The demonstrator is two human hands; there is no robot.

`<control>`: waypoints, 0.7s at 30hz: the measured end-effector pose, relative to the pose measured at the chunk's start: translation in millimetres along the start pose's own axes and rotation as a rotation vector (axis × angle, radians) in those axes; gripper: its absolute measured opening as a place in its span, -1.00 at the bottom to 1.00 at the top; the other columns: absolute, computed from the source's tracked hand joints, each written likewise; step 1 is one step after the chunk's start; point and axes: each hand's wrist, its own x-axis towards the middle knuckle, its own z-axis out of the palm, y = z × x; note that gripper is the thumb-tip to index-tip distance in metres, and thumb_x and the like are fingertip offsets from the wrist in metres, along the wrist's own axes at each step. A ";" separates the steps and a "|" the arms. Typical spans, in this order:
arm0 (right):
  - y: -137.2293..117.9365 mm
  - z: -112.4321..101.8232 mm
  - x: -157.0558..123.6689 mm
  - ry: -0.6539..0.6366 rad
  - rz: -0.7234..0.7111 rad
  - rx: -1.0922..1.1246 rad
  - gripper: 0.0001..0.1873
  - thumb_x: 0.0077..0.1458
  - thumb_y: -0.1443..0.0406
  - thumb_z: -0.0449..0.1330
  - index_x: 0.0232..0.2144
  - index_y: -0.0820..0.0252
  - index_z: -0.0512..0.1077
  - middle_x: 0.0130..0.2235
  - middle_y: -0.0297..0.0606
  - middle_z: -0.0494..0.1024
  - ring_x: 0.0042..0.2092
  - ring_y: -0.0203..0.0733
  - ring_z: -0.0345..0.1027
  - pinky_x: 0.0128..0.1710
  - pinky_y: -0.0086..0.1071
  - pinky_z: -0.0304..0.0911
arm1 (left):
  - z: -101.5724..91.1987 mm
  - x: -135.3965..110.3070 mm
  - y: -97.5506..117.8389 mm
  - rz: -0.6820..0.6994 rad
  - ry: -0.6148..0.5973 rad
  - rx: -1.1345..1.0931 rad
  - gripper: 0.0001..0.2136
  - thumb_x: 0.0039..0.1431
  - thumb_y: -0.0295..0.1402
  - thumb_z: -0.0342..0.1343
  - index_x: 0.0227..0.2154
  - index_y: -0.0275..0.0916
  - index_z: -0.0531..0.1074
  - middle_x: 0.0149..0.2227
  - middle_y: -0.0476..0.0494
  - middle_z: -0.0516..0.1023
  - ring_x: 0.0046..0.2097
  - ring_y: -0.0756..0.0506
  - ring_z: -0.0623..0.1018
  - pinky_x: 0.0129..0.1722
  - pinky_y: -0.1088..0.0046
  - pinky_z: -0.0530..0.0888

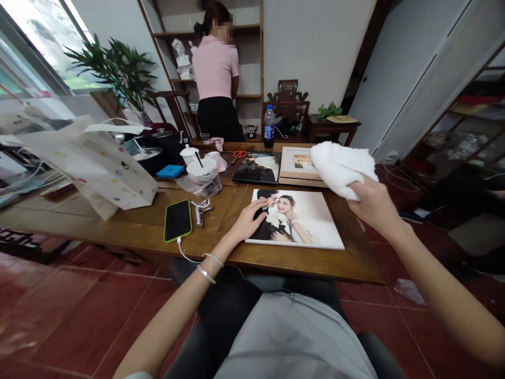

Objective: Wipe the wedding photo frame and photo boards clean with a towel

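A wedding photo panel [311, 221] lies flat near the front edge of the wooden table [138, 226]. My left hand [246, 221] rests on its left edge with the fingers stretched flat. My right hand [373, 205] is raised above the panel's right side, closed round a bunched white cloth [339, 166].
A green-cased phone [178, 220] on a cable and a metal clip [200, 208] lie left of the panel. Behind are a dark photo [257, 167], a framed picture [298, 164], scissors [239, 155], cups, a bottle [269, 125] and a white paper bag [98, 168]. A person in a pink top [216, 68] stands at the shelves.
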 end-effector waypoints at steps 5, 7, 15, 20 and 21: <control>-3.6 48.4 0.5 -0.196 -0.346 0.023 -0.68 -0.12 0.57 -0.01 -0.40 0.20 0.44 0.14 -0.14 0.29 0.24 -0.02 -0.07 0.18 0.04 -0.15 | -0.7 0.0 0.4 -0.019 -0.007 0.002 -0.70 0.18 -0.39 -0.03 -0.03 -0.26 0.38 0.12 -0.25 0.33 0.18 -0.13 0.29 0.19 0.22 0.17; -6.4 64.9 1.9 -0.252 -0.364 0.047 -0.66 -0.15 0.55 0.03 -0.32 0.21 0.45 0.16 -0.15 0.25 0.27 -0.01 -0.17 0.19 0.08 -0.22 | -0.9 -0.1 0.8 -0.021 -0.010 -0.002 -0.70 0.18 -0.38 -0.03 -0.03 -0.23 0.38 0.12 -0.22 0.34 0.17 -0.13 0.29 0.19 0.20 0.17; -25.2 64.8 3.0 -0.390 -0.170 0.069 -0.59 -0.09 0.48 0.02 -0.14 0.31 0.43 0.14 0.08 0.25 0.17 0.11 0.07 0.12 0.04 -0.04 | -0.4 0.3 0.0 0.002 -0.004 -0.010 -0.71 0.19 -0.37 -0.04 -0.04 -0.22 0.38 0.10 -0.21 0.35 0.17 -0.13 0.29 0.18 0.19 0.18; -68.5 13.0 -30.0 -0.570 -0.195 0.077 -0.60 -0.11 0.51 0.00 -0.22 0.25 0.46 0.08 0.06 0.32 0.00 0.11 0.31 -0.05 -0.08 0.21 | -0.3 0.1 -1.3 -0.007 -0.010 -0.005 -0.70 0.18 -0.36 -0.03 -0.03 -0.19 0.38 0.10 -0.19 0.35 0.17 -0.14 0.29 0.18 0.17 0.18; -77.4 2.4 -37.9 -0.587 -0.221 0.088 -0.61 -0.11 0.51 -0.01 -0.24 0.23 0.47 0.09 0.05 0.32 0.02 0.10 0.29 -0.05 -0.10 0.21 | -0.3 0.1 -1.6 -0.007 -0.010 -0.005 -0.70 0.18 -0.36 -0.03 -0.04 -0.19 0.38 0.10 -0.19 0.35 0.17 -0.14 0.29 0.18 0.17 0.18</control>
